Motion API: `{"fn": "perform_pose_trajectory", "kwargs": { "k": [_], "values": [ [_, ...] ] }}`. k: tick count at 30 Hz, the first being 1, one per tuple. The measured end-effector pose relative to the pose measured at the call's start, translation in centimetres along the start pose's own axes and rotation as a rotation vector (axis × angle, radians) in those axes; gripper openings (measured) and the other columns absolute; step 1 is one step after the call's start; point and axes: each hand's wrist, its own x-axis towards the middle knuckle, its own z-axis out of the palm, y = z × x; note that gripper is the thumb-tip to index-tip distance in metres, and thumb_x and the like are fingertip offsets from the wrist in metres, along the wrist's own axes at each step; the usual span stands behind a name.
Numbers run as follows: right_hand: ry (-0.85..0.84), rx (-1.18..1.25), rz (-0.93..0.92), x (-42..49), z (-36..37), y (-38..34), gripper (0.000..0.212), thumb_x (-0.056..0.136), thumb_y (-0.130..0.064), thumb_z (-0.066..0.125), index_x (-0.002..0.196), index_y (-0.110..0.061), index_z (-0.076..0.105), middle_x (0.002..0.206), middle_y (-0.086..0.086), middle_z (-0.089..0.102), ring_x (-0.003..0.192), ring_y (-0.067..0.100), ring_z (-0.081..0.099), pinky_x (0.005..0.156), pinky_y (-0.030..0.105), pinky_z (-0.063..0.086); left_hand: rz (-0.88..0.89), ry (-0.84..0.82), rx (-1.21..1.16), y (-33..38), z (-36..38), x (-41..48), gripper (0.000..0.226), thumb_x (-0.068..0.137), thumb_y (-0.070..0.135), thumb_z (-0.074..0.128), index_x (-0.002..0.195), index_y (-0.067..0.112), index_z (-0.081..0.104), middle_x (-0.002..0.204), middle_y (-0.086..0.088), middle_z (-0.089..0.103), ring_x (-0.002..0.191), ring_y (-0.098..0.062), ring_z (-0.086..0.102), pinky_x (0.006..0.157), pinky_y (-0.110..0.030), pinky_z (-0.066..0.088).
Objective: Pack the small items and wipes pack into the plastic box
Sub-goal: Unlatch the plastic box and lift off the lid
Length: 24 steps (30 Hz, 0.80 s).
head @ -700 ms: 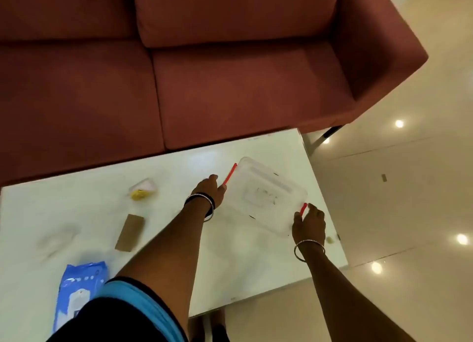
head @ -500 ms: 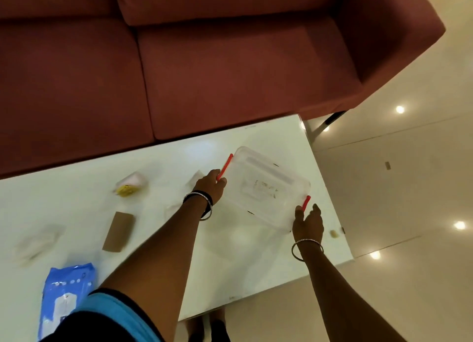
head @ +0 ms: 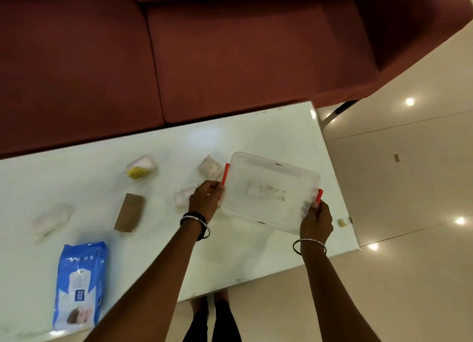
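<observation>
A clear plastic box (head: 268, 190) with its lid on and red side latches sits at the right end of the white table (head: 256, 137). My left hand (head: 206, 198) grips its left latch and my right hand (head: 316, 220) grips its right latch. The blue wipes pack (head: 79, 285) lies at the near left. A brown card sleeve (head: 129, 215), a yellow-and-white packet (head: 140, 167) and three small clear pouches (head: 210, 165) (head: 182, 197) (head: 51, 220) are scattered left of the box.
A dark red sofa (head: 230, 55) runs along the table's far edge. A tiny pale scrap (head: 341, 222) lies near the table's right edge. Glossy floor tiles (head: 409, 188) spread to the right. My feet show below the table's near edge.
The view has shifted, so the box and items sit nearer the middle of the frame. Both hands have stayed on the box's red latches.
</observation>
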Motion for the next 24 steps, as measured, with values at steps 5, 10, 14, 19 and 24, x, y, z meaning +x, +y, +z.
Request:
{"fn": "perform_pose_trajectory", "kwargs": {
  "k": [5, 10, 14, 19, 24],
  "values": [
    [-0.063, -0.041, -0.084, -4.2, -0.2, 0.7, 0.031, 0.103, -0.022, 0.041, 0.119, -0.009, 0.064, 0.105, 0.014, 0.072, 0.093, 0.032, 0.063, 0.078, 0.03, 0.042, -0.062, 0.056, -0.105, -5.3, -3.2, -3.9, 0.012, 0.09, 0.027, 0.059, 0.083, 0.02, 0.065, 0.084, 0.001, 0.072, 0.091, -0.022, 0.07, 0.075, -0.044, 0.06],
    [-0.142, -0.068, -0.165, -8.7, 0.9, 2.5, 0.03, 0.103, -0.024, 0.042, 0.12, -0.011, 0.064, 0.095, 0.011, 0.072, 0.078, 0.021, 0.057, 0.071, 0.027, 0.039, -0.065, 0.151, -0.093, -9.9, -6.6, -7.0, 0.026, 0.092, 0.034, 0.057, 0.081, 0.011, 0.065, 0.079, 0.001, 0.072, 0.083, -0.016, 0.071, 0.071, -0.042, 0.061],
    [-0.208, -0.084, -0.195, -11.9, 2.5, 3.6, 0.031, 0.103, -0.026, 0.041, 0.122, -0.013, 0.063, 0.087, 0.005, 0.068, 0.077, 0.025, 0.061, 0.069, 0.029, 0.043, -0.067, 0.254, -0.058, -12.7, -8.9, -8.4, 0.024, 0.092, 0.035, 0.057, 0.084, 0.014, 0.065, 0.076, -0.001, 0.072, 0.077, -0.016, 0.07, 0.072, -0.046, 0.06],
    [-0.283, -0.105, -0.233, -14.1, 5.0, 3.4, 0.033, 0.104, -0.026, 0.04, 0.125, -0.012, 0.061, 0.087, 0.002, 0.066, 0.077, 0.022, 0.06, 0.073, 0.032, 0.049, -0.041, 0.343, 0.039, -15.2, -11.4, -8.7, 0.028, 0.091, 0.046, 0.054, 0.086, 0.019, 0.062, 0.07, -0.001, 0.071, 0.07, -0.024, 0.069, 0.07, -0.05, 0.058],
    [-0.289, -0.15, -0.289, -14.6, 7.0, 3.1, 0.032, 0.104, -0.023, 0.04, 0.122, -0.009, 0.062, 0.08, -0.001, 0.059, 0.072, 0.019, 0.053, 0.066, 0.025, 0.037, -0.004, 0.398, 0.065, -16.4, -12.6, -8.1, 0.036, 0.082, 0.058, 0.059, 0.087, 0.022, 0.061, 0.065, 0.004, 0.069, 0.063, -0.014, 0.069, 0.061, -0.04, 0.061]
  ]
}}
